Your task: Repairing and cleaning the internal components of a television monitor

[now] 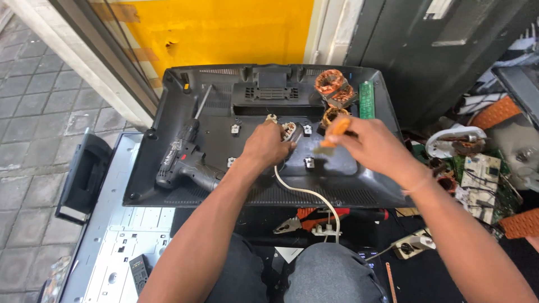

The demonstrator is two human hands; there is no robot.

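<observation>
The person is sitting over a black plastic television back cover [168,112] that is lying face down and serving as a work surface. The left hand [268,143] is closing around a small white plug or socket part [288,131], pinning it against the cover so it is staying put while the other hand is working on it. A white cable [306,193] is running from that part back toward the person's lap, ending near a white connector [327,229]. The right hand [373,147] is gripping an orange-handled screwdriver [338,130] in curled fingers, its tip (hidden by blur and by the hands) pointing down toward the held part. So the part is lying under the left fingers and just beside the right hand, at the middle of the cover.

A black cordless drill [182,160] is resting well to the left, out of the way, and copper motor windings [332,87] and a green circuit board [366,100] are sitting at the far right corner. Orange-handled pliers [306,220] are lying near the knees
</observation>
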